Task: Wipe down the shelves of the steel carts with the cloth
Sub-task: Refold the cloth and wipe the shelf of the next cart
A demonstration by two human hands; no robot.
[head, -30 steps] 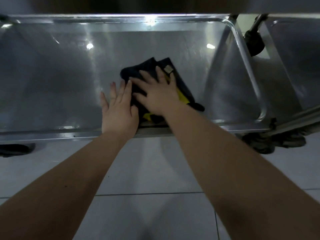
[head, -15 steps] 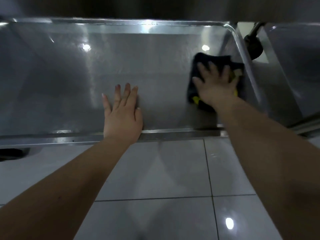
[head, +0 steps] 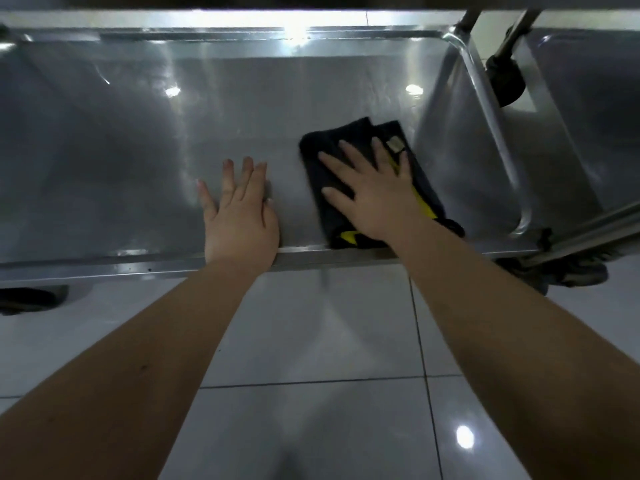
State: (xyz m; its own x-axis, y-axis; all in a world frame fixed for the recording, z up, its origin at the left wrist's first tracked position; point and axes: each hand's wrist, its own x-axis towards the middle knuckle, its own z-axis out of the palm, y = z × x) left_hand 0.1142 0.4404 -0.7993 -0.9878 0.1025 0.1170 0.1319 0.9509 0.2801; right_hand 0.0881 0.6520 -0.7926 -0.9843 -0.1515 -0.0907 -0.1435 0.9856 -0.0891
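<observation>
A low steel cart shelf (head: 121, 150) with raised rims fills the upper half of the view. A folded black cloth with yellow markings (head: 329, 150) lies on it, right of centre and near the front rim. My right hand (head: 374, 192) presses flat on the cloth with fingers spread and straight. My left hand (head: 239, 213) rests flat on the bare steel beside the cloth, palm at the front rim, fingers straight. A gap of bare shelf separates the two hands.
A second steel cart (head: 588, 116) stands close on the right, with a black caster (head: 504, 77) between the two. Another caster (head: 27, 299) shows under the front left. White glossy floor tiles (head: 311, 341) lie below. An upper shelf edge (head: 311, 1) overhangs.
My right hand has slid the cloth from the shelf's far right corner back leftward and toward the front rim. My left hand has stayed planted in place.
</observation>
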